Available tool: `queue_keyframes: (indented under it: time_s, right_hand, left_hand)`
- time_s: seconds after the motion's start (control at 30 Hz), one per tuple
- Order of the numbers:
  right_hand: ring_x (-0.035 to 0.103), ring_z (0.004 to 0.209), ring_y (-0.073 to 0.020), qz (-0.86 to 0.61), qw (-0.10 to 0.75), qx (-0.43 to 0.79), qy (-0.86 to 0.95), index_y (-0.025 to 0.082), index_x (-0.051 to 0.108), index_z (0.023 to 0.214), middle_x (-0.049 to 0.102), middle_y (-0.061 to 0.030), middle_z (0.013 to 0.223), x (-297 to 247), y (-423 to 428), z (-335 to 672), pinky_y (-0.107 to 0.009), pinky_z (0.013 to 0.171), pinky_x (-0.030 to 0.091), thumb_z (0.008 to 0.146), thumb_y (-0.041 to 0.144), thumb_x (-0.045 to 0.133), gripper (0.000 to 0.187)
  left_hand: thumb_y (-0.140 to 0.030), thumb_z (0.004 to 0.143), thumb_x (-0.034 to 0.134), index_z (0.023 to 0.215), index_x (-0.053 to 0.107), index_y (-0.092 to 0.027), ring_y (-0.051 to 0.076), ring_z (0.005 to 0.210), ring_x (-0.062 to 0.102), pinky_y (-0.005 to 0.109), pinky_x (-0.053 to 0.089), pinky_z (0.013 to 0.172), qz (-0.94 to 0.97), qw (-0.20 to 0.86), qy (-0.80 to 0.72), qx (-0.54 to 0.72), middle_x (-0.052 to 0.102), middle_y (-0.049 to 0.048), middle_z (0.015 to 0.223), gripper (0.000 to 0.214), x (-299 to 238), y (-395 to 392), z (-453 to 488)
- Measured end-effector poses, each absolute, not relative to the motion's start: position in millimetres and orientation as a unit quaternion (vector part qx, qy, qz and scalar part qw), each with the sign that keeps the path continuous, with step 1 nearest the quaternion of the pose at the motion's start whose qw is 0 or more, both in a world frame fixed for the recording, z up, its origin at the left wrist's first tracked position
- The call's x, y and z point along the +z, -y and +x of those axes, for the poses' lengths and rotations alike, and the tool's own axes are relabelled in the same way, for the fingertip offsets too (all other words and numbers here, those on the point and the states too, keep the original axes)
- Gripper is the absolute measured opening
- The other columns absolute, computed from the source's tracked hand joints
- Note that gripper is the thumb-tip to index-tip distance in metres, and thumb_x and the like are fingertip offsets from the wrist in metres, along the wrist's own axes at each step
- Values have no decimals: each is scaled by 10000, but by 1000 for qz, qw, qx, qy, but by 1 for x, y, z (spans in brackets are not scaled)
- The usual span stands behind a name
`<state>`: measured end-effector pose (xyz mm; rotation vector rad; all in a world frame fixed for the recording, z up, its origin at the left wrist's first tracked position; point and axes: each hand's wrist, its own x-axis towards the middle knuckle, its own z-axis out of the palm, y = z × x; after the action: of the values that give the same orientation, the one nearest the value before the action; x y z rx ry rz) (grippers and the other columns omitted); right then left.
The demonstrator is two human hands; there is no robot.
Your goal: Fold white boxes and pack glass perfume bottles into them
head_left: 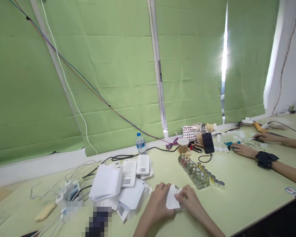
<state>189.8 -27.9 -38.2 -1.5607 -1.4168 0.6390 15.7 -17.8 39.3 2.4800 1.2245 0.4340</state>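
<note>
My left hand (pixel 158 200) and my right hand (pixel 188 198) rest on the pale green table (pixel 246 194) near its front edge. Both press on a small white paper packet (pixel 172 197) that lies between them. The fingers of each hand curl over the packet's edges, thumbs on top. A heap of similar white packets with barcodes (pixel 128 181) lies just left of my left hand.
A row of small glass jars and metal caps (pixel 198 172) runs right of my hands. A water bottle (pixel 140 144), cables (pixel 118 158), a black phone (pixel 208 142) and cups stand further back. Another person's hands (pixel 246 150) work at the far right.
</note>
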Motion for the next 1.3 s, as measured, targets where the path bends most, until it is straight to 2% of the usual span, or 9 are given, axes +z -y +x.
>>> queue_keyframes:
  time_s: [0.17,0.37,0.6,0.8,0.9,1.0,1.1,1.17,1.3]
  right_hand:
    - [571,707,-194,-642,432,256,580,211,513,597,582,-12,684,-37,33,199,-269,644,432,757,451,536,290]
    - [591,737,-194,-670,393,223,588,234,442,607,600,-24,741,-25,46,195,-278,682,416,793,294,476,199]
    - [582,593,-182,-697,342,202,597,248,371,626,613,1,595,-19,44,188,-250,542,331,867,244,425,246]
    - [592,601,-187,-725,329,164,582,248,374,647,635,-7,612,-17,43,201,-245,544,333,903,253,421,260]
    - [594,588,-199,-737,319,145,577,248,401,664,626,-15,598,-17,45,205,-262,553,350,928,265,394,265]
    - [609,615,-227,-746,313,115,576,238,462,705,639,-49,647,-18,48,204,-302,580,392,938,321,391,257]
    - [624,831,-295,-687,407,-29,601,215,572,845,666,-135,881,-14,56,192,-400,707,456,940,411,393,283]
    - [603,946,-303,-578,500,-98,638,214,604,982,645,-149,999,-7,64,176,-434,800,465,956,403,376,298]
    - [634,825,-249,-434,570,-53,696,246,618,1022,648,-100,927,7,80,141,-379,717,507,950,337,439,213]
  left_hand:
    - [-384,549,732,1188,533,-239,287,1024,522,327,417,832,864,184,-459,92,556,66,1088,685,41,25,0]
    - [-398,529,719,1130,563,-218,329,977,572,386,427,814,852,140,-502,45,587,90,1092,646,51,45,-13]
    - [-403,482,762,1038,602,-163,377,943,589,447,466,766,841,133,-524,27,614,132,1048,627,57,51,-14]
    - [-390,441,786,1014,605,-188,370,924,602,436,467,753,825,139,-547,30,624,108,1041,634,66,54,-35]
    - [-306,463,762,1060,588,-192,379,988,587,432,456,801,809,143,-565,74,625,122,1080,632,78,63,-53]
    - [-228,499,724,1146,524,-212,351,1027,580,425,447,864,773,156,-573,225,625,107,1122,678,87,69,-62]
    - [-265,517,745,1133,477,-234,322,1046,588,422,462,894,676,234,-547,434,637,79,1116,673,85,66,-54]
    - [-355,533,779,1079,474,-232,306,1026,615,414,494,872,568,348,-506,549,653,74,1086,637,78,61,-39]
    - [-472,650,761,931,553,-191,260,819,691,351,555,669,323,601,-414,603,698,64,872,449,62,53,-7]
